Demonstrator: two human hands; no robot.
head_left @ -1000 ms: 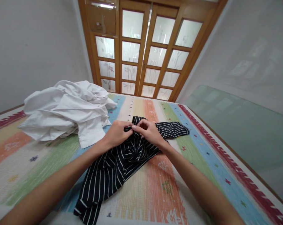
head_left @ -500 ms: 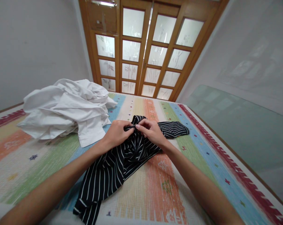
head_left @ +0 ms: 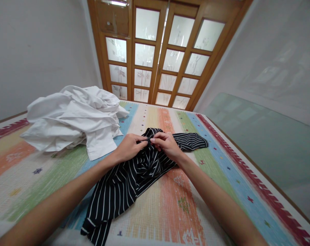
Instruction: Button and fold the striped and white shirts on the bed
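A black shirt with white stripes (head_left: 116,194) lies bunched in front of me, one sleeve stretching toward the lower left and another part out to the right. At its raised upper edge, my left hand (head_left: 131,146) pinches the dark cloth between thumb and forefinger. Facing it, my right hand (head_left: 167,145) is closed in a pinch on the same edge, its fingertips almost touching the left ones. Whatever small detail sits between the fingertips is too tiny to make out.
A crumpled heap of white cloth (head_left: 75,118) rests to the left. Beneath everything is a striped, multicoloured bed cover (head_left: 211,181). Wooden doors with frosted panes (head_left: 157,58) stand at the far end, and a pale green panel (head_left: 260,136) leans along the right wall.
My fingertips have shifted slightly at the shirt's edge, the left thumb and forefinger pressing closer over it. The shirt and the white cloth stay in place.
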